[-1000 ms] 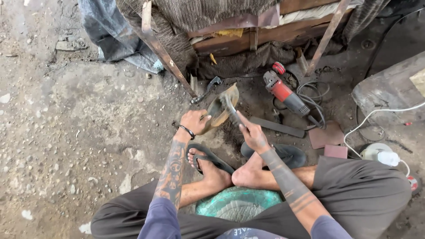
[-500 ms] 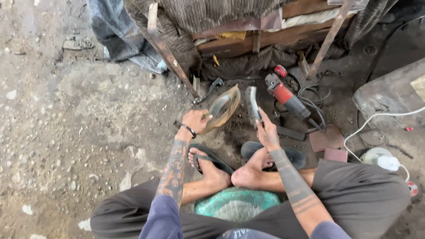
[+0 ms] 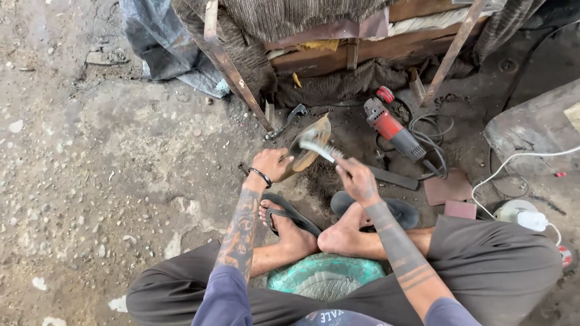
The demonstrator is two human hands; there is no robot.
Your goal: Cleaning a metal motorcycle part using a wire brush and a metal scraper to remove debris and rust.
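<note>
My left hand [image 3: 272,164], a dark band on its wrist, grips the lower end of a curved, leaf-shaped metal piece [image 3: 315,131] held upright over dark ground. My right hand [image 3: 356,179] is closed on the handle of a slim metal tool [image 3: 319,149]. The tool's head lies against the face of the metal piece and is blurred by motion. I sit low on a green round seat [image 3: 326,278], with my feet on black sandals [image 3: 293,214] just below both hands.
A red angle grinder [image 3: 393,130] with a coiled cord lies right of the hands, and a flat metal bar [image 3: 393,178] lies below it. A bench on slanted rusty legs [image 3: 232,72] stands behind. White cable and plug [image 3: 519,214] lie at right, reddish tiles [image 3: 447,188] nearby.
Half a second ago my right hand held the tool lifted off to the right of the metal piece; now its head is back against the piece. My left hand has barely moved.
</note>
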